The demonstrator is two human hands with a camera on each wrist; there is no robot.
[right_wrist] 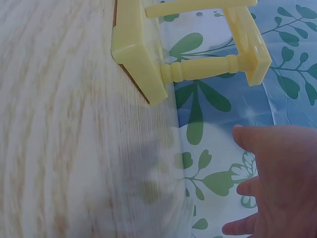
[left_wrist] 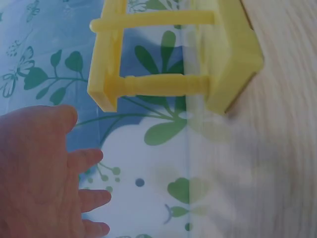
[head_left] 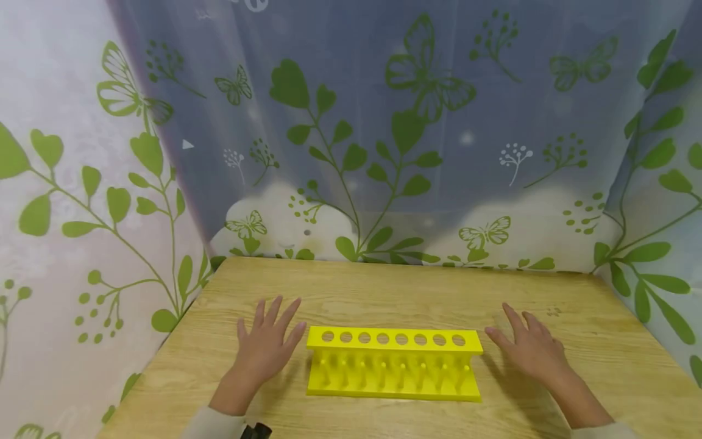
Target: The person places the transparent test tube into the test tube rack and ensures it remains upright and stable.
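Note:
A yellow test tube rack (head_left: 395, 342) stands upright on the wooden table, with a row of several round holes along its top and pegs on its base. To its left, my left hand (head_left: 264, 350) is held with fingers spread, apart from the rack. On the other side, my right hand (head_left: 532, 350) hovers near the rack's right end, its fingers loosely extended and holding nothing. The left wrist view shows one end of the rack (left_wrist: 163, 84) beyond the left hand (left_wrist: 39, 168). In the right wrist view the rack's other end (right_wrist: 203, 68) appears above the right hand (right_wrist: 282, 173).
The light wooden table (head_left: 384, 292) reaches back to a blue and white curtain (head_left: 351, 183) printed with green leaves and butterflies. Similar patterned cloth (head_left: 71, 201) hangs at the left. A small black object (head_left: 256, 431) shows by the left sleeve.

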